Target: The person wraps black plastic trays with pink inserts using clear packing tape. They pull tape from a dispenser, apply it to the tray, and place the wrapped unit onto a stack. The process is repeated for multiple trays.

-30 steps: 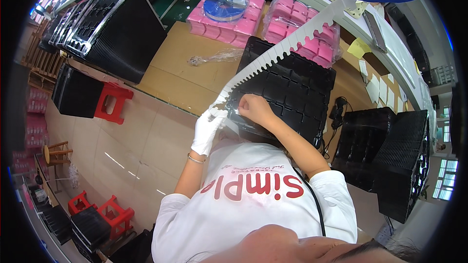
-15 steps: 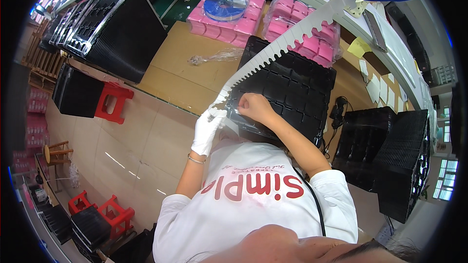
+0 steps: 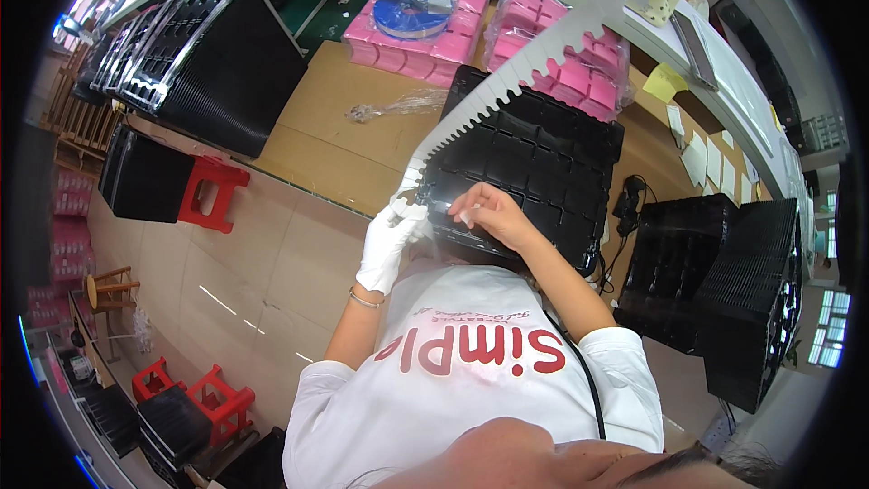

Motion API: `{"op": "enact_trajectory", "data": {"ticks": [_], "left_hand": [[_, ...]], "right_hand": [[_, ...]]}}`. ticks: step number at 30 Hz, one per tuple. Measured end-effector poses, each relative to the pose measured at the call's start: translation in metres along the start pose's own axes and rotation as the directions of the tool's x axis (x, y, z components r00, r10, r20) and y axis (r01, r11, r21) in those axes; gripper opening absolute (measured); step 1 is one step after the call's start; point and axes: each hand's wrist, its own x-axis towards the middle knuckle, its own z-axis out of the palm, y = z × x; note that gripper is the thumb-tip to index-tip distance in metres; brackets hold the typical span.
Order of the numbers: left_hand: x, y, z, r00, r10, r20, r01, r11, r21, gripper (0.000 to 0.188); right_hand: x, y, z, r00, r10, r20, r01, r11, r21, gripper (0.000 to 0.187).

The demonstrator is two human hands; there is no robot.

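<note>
At far left stands a stack of black trays (image 3: 226,81), then brown worktop (image 3: 317,122) stretches to its front edge. Gloved left hand (image 3: 387,243) next, fingers clasping the low end of one notched white strip (image 3: 498,83), slanting over a compartmented black tray (image 3: 552,158). Bare right hand (image 3: 501,220): fingers bent at a small white piece (image 3: 467,215), grip impossible to tell. Behind, two pink bundles (image 3: 398,59), the right one in clear plastic (image 3: 602,101).

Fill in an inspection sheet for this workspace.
Surface: brown cardboard.
Things: white strip, toothed along one edge, slants across the black tray.
Clutter: crumpled plastic on the cardboard.
Grips: left grip, gloved, holds the strip; right grip, bare, fingers curled over the tray, contents unclear.
Cables: black cable, bunched beside the tray.
Surroundings: pink stacks, one bearing a blue reel; red stools left.
</note>
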Motion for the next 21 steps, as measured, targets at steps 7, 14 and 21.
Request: {"op": "enact_trajectory", "data": {"ticks": [7, 14, 21], "left_hand": [[0.004, 0.003, 0.042, 0.989, -0.069, 0.131, 0.075, 0.996, -0.040, 0.023], [0.024, -0.007, 0.068, 0.987, -0.042, 0.155, 0.028, 0.996, 0.090, 0.038], [0.042, -0.018, 0.080, 0.996, 0.050, 0.079, -0.061, 0.988, 0.145, 0.040]], "right_hand": [[-0.021, -0.001, 0.023, 0.952, 0.055, -0.303, -0.094, 0.989, -0.115, 0.016], [-0.040, -0.011, 0.007, 0.850, -0.416, -0.323, 0.115, 0.745, -0.656, 0.007], [-0.060, -0.047, -0.028, 0.846, -0.476, -0.238, 0.138, 0.629, -0.765, 0.009]]}}
